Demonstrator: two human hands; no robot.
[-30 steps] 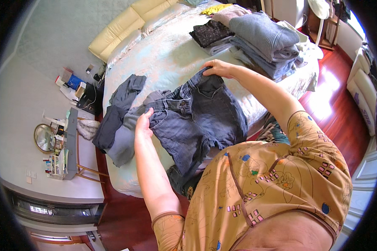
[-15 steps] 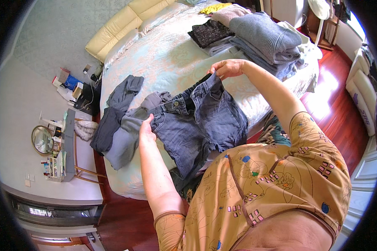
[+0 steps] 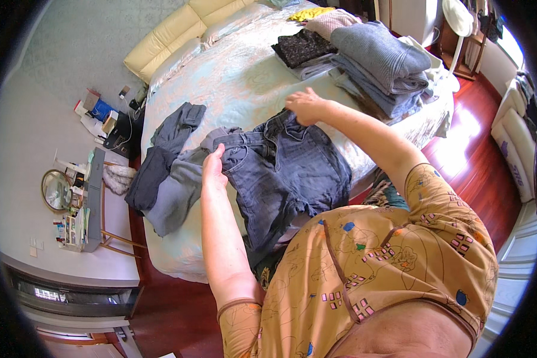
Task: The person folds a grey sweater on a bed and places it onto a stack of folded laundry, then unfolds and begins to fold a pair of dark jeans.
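Observation:
Dark grey-blue denim shorts (image 3: 286, 167) lie spread at the near edge of the bed, waistband away from me and legs toward my body. My left hand (image 3: 215, 170) holds the left end of the waistband, thumb on top. At the waistband's right end, my right hand (image 3: 305, 107) is closed on the cloth, with some fingers lifted off it. Left of the shorts lie loose grey garments: a lighter grey one (image 3: 170, 200), a dark one (image 3: 152, 173) and a grey one (image 3: 179, 125) farther off.
The bed (image 3: 238, 89) has a pale patterned sheet and a cream headboard (image 3: 167, 36). Folded clothes (image 3: 379, 56) are piled at the far right beside a black folded garment (image 3: 301, 48). A dressing table with a round mirror (image 3: 58, 190) stands left; a white fan (image 3: 457, 18) stands far right.
The waistband has been lowered and laid flatter, its front and back now closer together. My right hand has moved slightly left, its fingers lifting; my left hand keeps its hold.

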